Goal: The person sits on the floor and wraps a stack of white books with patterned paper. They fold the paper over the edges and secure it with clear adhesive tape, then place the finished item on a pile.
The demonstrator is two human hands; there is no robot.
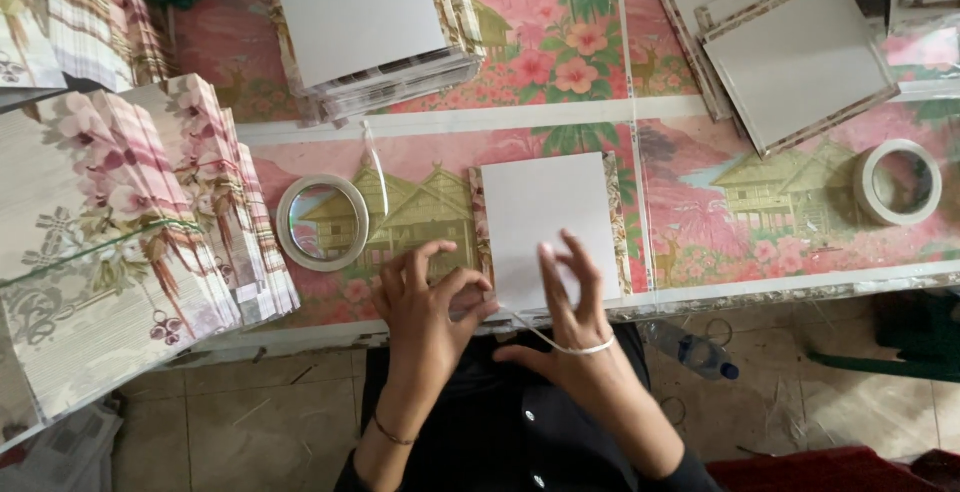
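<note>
While both hands are working at the near edge of the tabletop (600, 112), the left hand (425, 297) is curling its fingers narrowly around what looks like the bottom-left corner of a white square card (545, 217), though exactly what it pinches I cannot tell. The right hand (575, 302) is resting spread fingertips on the card's lower edge, pressing rather than gripping. Lying just beyond the fingers, the card is sitting on a floral wrapping sheet (618, 222) whose patterned border is showing along its sides. It is likely handling as light, stiff board, flat and smooth enough to slide, so holding it by edges or corners seems safest. A roll of tape (322, 222) is lying just left of the left hand, another tape roll (897, 182) well off to the right, and stacked covered boards (150, 222) are leaning farther left.
</note>
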